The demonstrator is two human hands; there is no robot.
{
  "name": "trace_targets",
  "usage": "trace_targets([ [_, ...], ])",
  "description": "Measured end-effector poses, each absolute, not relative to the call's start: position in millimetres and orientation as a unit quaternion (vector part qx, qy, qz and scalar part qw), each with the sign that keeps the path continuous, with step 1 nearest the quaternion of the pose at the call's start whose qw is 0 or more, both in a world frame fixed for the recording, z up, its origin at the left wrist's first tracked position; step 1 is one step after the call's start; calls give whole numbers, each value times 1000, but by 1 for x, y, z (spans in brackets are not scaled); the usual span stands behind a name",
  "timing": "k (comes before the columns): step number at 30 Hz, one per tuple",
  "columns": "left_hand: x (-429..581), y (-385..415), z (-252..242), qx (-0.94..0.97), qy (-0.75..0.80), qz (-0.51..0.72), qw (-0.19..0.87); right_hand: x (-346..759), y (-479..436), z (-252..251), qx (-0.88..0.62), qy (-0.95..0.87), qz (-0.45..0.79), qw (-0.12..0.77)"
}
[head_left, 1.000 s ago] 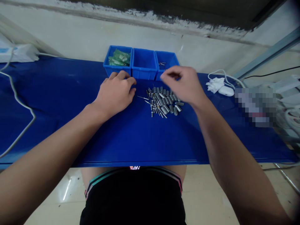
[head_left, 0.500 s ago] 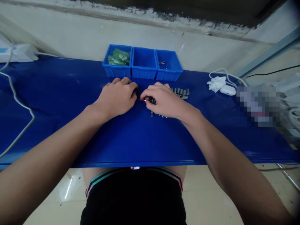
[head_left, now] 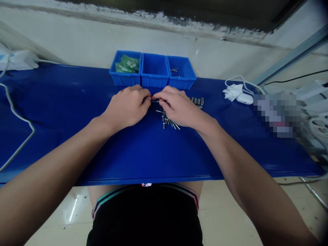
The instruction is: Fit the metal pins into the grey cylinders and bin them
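Observation:
My right hand (head_left: pixel 176 104) pinches a thin metal pin (head_left: pixel 155 101) between thumb and fingers. The pin's left end reaches the closed fingertips of my left hand (head_left: pixel 129 105), which pinch there; anything else inside them is hidden. Under and in front of my right hand lies a loose pile of thin metal pins (head_left: pixel 169 122), some with a thicker end. Beyond that hand, short grey metal cylinders (head_left: pixel 198 101) stand in a row, partly covered by it.
Behind my hands, three blue bins stand joined: the left bin (head_left: pixel 125 79) holds green plastic packets, the middle bin (head_left: pixel 154 81) shows a bare inside, and the right bin (head_left: pixel 182 83) holds a few pins. Crumpled tissue (head_left: pixel 232 92) and a white case (head_left: pixel 244 99) lie right; a white cable (head_left: pixel 20 118) runs left.
My hands have come together, so the pin now bridges their fingertips. My right hand has moved slightly up, uncovering more of the pin pile. The view has shifted a little.

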State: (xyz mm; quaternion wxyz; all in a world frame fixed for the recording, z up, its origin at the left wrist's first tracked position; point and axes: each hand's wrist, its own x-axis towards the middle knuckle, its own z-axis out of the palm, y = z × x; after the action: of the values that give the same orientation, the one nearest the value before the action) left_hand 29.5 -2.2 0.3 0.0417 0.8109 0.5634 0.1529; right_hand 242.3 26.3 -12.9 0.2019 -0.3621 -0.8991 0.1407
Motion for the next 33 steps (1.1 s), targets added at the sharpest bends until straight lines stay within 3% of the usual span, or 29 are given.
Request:
trace_targets([
  [16,33,0,1,813,488,310,68,235,29,-15,-347,-865,108,347],
  [21,33,0,0,810,502,297,53,241,34,-7,-365,-804,194,427],
  [28,30,1,-3,896,387,198,85,263,40,24,-385,-579,432,574],
  [33,29,1,-6,915,358,155,102,280,58,19,-519,-488,452,536],
])
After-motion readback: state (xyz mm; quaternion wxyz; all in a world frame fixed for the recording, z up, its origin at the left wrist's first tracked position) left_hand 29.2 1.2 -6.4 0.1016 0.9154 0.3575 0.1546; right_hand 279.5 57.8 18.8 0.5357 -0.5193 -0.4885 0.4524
